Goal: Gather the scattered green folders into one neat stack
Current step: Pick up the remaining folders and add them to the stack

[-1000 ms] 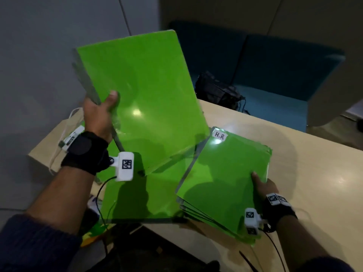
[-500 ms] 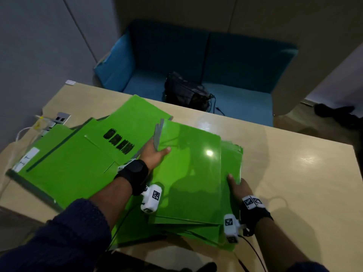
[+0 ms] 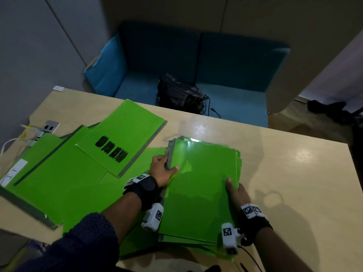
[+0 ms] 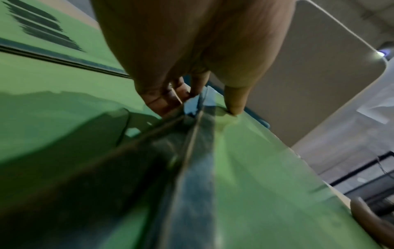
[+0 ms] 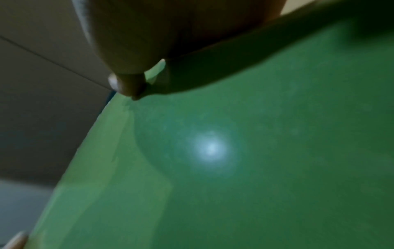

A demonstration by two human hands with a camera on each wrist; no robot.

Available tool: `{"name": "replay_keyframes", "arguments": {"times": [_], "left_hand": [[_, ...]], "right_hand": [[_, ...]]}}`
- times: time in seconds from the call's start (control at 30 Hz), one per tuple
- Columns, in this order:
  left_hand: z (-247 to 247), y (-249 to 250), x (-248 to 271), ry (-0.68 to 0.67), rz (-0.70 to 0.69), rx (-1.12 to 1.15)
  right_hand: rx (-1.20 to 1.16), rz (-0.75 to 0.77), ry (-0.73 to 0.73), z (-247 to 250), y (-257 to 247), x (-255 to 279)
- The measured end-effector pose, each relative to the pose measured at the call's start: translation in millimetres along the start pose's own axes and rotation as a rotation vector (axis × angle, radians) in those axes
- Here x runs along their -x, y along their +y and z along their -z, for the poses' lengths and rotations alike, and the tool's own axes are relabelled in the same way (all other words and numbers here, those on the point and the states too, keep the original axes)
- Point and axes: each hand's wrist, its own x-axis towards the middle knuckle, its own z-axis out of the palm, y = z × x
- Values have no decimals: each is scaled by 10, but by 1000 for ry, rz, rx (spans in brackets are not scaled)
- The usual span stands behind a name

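Behind the table (image 3: 294,173) stands a blue sofa (image 3: 225,61) with a dark bag (image 3: 178,93) on its seat. Loose folders (image 3: 59,173) overlap at the left, near a wall socket (image 3: 50,126). Both hands clasp the stack (image 3: 198,193): left hand (image 3: 161,169) on its spine edge, right hand (image 3: 236,193) opposite. Since a moment ago, the raised folder has been laid flat on top.

right hand's (image 3: 236,193) fingers hidden under stack (image 3: 200,193), lower folders mostly covered

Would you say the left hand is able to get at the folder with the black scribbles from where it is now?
Probably yes: the left hand grips the stack, and the scribbled folder lies uncovered just beside it.
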Motion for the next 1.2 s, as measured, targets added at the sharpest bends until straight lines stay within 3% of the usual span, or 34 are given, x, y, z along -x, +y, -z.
{"name": "replay_keyframes", "arguments": {"times": [0.07,0.13,0.27,0.37,0.43,0.53,0.77,0.87,1.03,1.2], "left_hand": [[106,-60,-28,43,3,7],[287,-160,-68,175,54,26],[746,-606,-90,433,405,-4],[962,-964,-20,333,681,-110],[980,-1088,1,237,650,-263],[952,-1201,-35,245,475,-424],[812,-1137,-39,146,179,-553],[924,-1082,-48,92,148,-627],[1254,-1035,151,210,143,-490],[1307,-1345,675,301,139,-342]], "right_hand": [[-39,7,26,-16,10,21],[-40,20,41,-20,-12,36],[-46,33,62,-37,-5,41],[-28,41,61,-42,10,23],[-7,37,66,-49,11,1],[25,39,72,-57,5,-1],[75,57,79,-35,-14,17],[62,61,81,-31,-25,37],[115,58,87,-7,-29,38],[181,58,59,20,-29,-73]]}}
